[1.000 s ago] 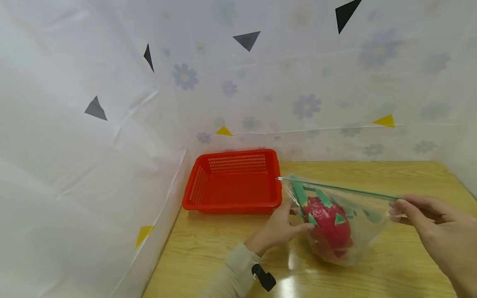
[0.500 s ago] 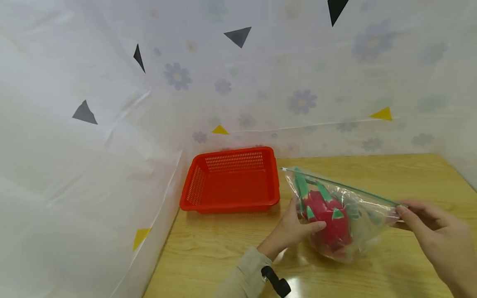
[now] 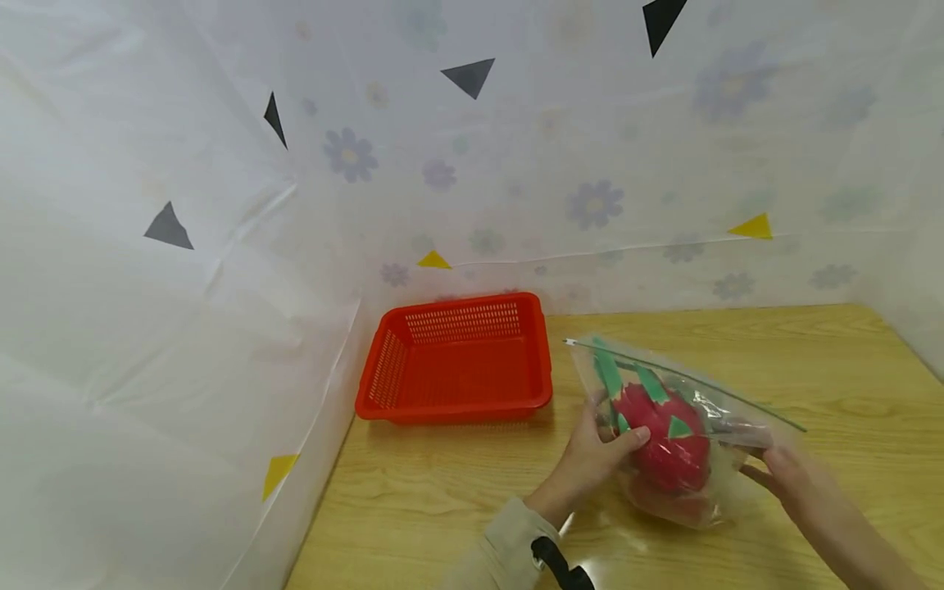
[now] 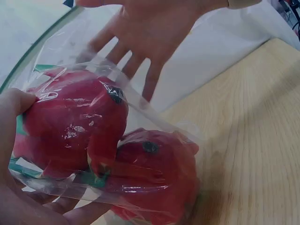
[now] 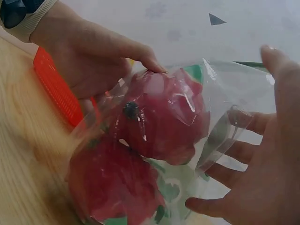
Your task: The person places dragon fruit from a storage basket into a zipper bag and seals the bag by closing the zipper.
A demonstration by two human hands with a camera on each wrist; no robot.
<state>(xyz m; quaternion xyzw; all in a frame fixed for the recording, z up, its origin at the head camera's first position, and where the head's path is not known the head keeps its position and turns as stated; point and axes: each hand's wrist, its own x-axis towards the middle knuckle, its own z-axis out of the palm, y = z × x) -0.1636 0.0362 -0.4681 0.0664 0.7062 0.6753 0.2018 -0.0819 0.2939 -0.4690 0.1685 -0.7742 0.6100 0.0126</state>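
Observation:
A clear zip bag (image 3: 728, 408) with a green closure strip (image 3: 686, 378) stands tilted over the table's middle right. Inside it are two red dragon fruits with green leaf tips; the upper dragon fruit (image 4: 75, 122) overlaps the lower dragon fruit (image 4: 157, 168) in the left wrist view. My left hand (image 3: 583, 463) grips the bag around the upper fruit, thumb in front and fingers behind. On the bag's right side, my right hand (image 5: 262, 164) has its fingers spread and extended, right at the plastic. The strip runs from the upper left down to the right.
Left of the bag, a red plastic basket (image 3: 457, 415) with slotted walls sits on the wooden table (image 3: 398, 483). White patterned sheeting (image 3: 516, 164) rises behind the table and along its left side. A black watch (image 3: 564, 565) is on the left wrist.
My right hand has let go of the strip's right end and moved down and left beside the bag, fingers spreading. My left hand and the bag have shifted slightly right.

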